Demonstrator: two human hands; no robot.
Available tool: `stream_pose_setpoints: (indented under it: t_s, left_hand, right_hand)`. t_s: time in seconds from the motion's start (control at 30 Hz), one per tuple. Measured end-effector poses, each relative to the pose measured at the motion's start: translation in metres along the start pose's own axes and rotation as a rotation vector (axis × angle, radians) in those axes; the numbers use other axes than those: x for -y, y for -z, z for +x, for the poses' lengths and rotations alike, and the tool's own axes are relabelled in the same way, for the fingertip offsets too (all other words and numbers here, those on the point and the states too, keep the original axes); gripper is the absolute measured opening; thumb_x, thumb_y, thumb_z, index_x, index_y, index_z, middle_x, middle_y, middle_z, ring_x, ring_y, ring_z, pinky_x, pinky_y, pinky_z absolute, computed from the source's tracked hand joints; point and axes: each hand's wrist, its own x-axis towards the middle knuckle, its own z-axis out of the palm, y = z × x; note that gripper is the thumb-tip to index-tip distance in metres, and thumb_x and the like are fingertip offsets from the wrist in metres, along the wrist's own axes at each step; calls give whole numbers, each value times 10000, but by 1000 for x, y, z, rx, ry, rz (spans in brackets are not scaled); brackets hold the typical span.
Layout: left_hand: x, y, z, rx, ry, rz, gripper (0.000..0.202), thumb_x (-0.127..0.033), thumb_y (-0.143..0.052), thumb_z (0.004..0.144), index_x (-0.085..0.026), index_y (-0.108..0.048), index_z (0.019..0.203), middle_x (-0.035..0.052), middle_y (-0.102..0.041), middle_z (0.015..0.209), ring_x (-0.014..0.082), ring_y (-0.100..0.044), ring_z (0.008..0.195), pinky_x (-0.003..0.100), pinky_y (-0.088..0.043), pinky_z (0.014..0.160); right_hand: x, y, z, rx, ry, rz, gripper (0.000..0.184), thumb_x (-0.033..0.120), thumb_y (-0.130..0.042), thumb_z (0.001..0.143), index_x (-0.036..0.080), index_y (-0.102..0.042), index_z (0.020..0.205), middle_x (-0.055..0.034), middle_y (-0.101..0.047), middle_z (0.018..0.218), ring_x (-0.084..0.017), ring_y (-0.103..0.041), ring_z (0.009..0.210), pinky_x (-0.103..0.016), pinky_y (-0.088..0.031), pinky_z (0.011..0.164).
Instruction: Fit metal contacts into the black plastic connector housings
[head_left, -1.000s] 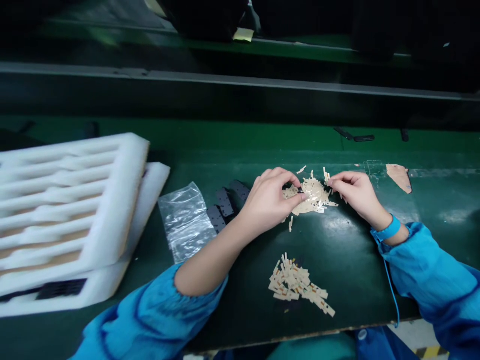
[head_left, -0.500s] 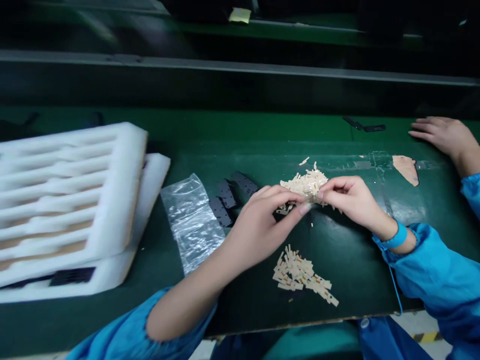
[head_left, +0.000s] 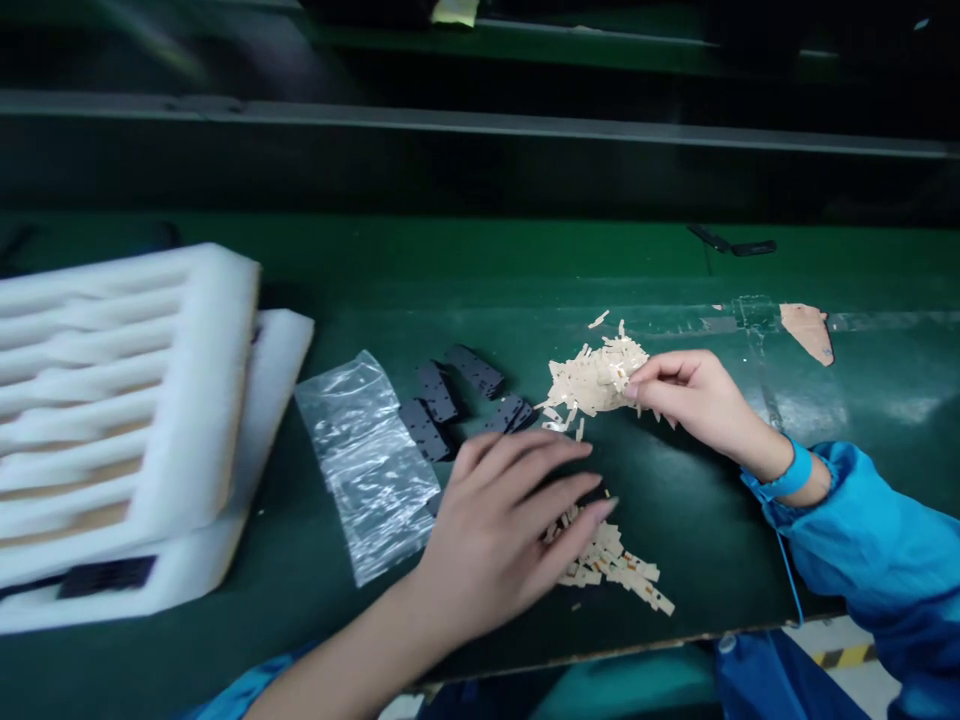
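Note:
My left hand (head_left: 517, 515) is open, its fingers spread over the near pile of small cream-coloured strips (head_left: 626, 565) and hiding part of it. A dark patch shows under its fingertips; I cannot tell whether it is a part or a shadow. Farther back lies a bigger pile of the same strips (head_left: 589, 380). At this pile's right edge my right hand (head_left: 697, 400) is closed, thumb and forefinger pinching a small cream-coloured strip with a shiny surface. Several black perforated parts (head_left: 439, 390) lie left of the big pile.
A clear plastic bag (head_left: 367, 470) lies flat left of the black parts. White foam trays (head_left: 217, 400) with slots are stacked at the left. Toward the back right are two thin black pieces (head_left: 754, 248) and a tan scrap (head_left: 806, 330). The table's front edge (head_left: 570, 660) runs below.
My left hand has moved from the big pile toward me, over the near pile, and its fingers have spread. My right hand stays pinched at the big pile. The other person's hand has left view.

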Motion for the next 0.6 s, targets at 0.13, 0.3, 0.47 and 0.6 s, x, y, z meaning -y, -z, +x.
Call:
stream_pose_setpoints:
  t_s: [0.13, 0.3, 0.47, 0.6]
  left_hand:
    - [7, 1, 31, -194, 107, 26, 98, -249, -650, 1011, -226, -739, 979, 49, -838, 949, 259, -764, 851, 445, -453, 786]
    - [6, -9, 45, -208, 131, -128, 171, -194, -585, 1032, -213, -749, 988, 21, -846, 917, 199, -767, 771, 387, -475, 726]
    - [6, -14, 40, -235, 44, -98, 182, -135, -561, 1006, -177, -738, 1012, 57, -836, 925, 211, -746, 767, 367, -497, 674]
    - [11, -15, 40, -237, -33, -66, 171, -91, -562, 986, -139, -725, 1007, 83, -815, 908, 226, -712, 762, 363, -552, 691]
  right_hand:
    - [-3, -10, -8, 13, 71, 24, 102, 273, -744, 799, 195, -775, 741, -4, -730, 691, -131, -611, 620, -271, -494, 614]
    - [-4, -14, -15, -48, 166, 2, 90, 247, -744, 837, 212, -811, 788, -21, -789, 770, -161, -689, 708, -297, -545, 690]
    - [-1, -15, -18, -60, 217, -26, 97, 217, -733, 854, 207, -806, 790, -17, -795, 771, -166, -708, 714, -292, -557, 681]
    - [0, -14, -19, -42, 220, -60, 109, 198, -719, 860, 206, -796, 783, -11, -790, 764, -164, -711, 719, -288, -557, 687]
